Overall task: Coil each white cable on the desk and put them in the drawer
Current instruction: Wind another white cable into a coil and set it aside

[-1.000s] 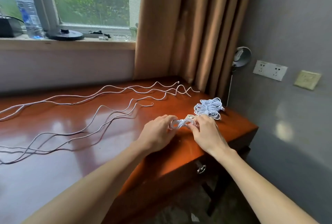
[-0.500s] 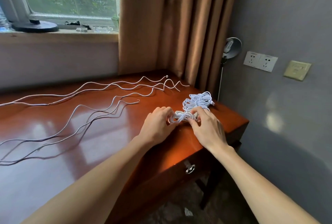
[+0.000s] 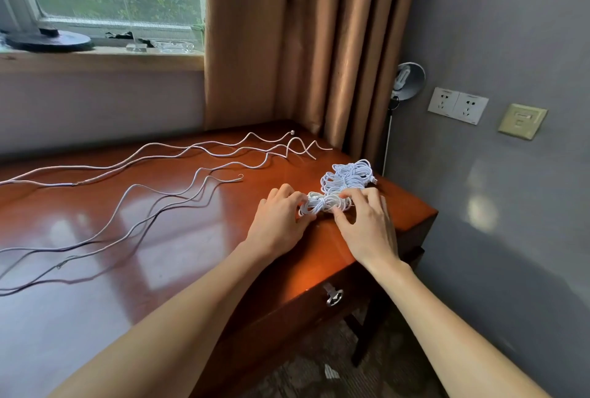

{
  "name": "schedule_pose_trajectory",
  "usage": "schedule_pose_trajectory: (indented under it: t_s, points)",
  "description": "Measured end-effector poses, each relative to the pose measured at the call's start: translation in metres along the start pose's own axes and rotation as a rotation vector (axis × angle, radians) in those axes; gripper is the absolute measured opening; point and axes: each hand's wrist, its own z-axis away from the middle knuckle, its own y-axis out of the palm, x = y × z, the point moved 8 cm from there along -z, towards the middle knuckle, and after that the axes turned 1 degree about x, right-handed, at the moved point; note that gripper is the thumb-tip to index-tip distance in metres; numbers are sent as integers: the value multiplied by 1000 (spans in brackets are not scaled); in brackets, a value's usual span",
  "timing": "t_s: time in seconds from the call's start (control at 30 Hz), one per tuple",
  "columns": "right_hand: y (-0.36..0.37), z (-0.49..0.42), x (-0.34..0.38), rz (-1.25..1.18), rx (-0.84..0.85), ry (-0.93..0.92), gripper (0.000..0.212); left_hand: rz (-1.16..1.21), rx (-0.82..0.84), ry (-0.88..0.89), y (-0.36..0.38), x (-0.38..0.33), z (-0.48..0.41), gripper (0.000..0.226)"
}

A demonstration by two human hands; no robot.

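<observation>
A small coiled white cable (image 3: 322, 204) lies on the glossy wooden desk (image 3: 159, 231) near its right end. My left hand (image 3: 279, 217) grips its left side with curled fingers. My right hand (image 3: 367, 222) pinches its right side between thumb and fingers. Just behind sits a pile of coiled white cables (image 3: 349, 176). Several loose white cables (image 3: 178, 158) stretch in waves across the desk to the left. The drawer (image 3: 313, 308) under the desk edge is closed, with a metal ring handle (image 3: 333, 297).
Brown curtains (image 3: 303, 40) hang behind the desk's right corner. A lamp (image 3: 407, 78) and wall sockets (image 3: 458, 105) are on the grey wall at right. A black disc (image 3: 48, 40) sits on the window sill. The desk's right edge drops to carpeted floor.
The view has shifted right and closer. Both hands stay on the small coil, and my right hand's fingers have spread over its right side.
</observation>
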Motion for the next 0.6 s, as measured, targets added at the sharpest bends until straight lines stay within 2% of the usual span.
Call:
schedule_pose_trajectory:
  t_s: [0.13, 0.33, 0.47, 0.6]
  points:
    - [0, 0, 2, 30, -15, -36, 34, -14, 15, -7, 0, 0, 0, 48]
    - [-2, 0, 9, 118, -64, -116, 40, -10, -12, 44, -7, -3, 8, 47]
    - [-2, -3, 17, 119, -59, -203, 46, -91, -17, 100, -20, -4, 19, 47]
    - [-1, -3, 30, 156, -48, -258, 49, -140, -9, 76, -32, 12, 27, 47]
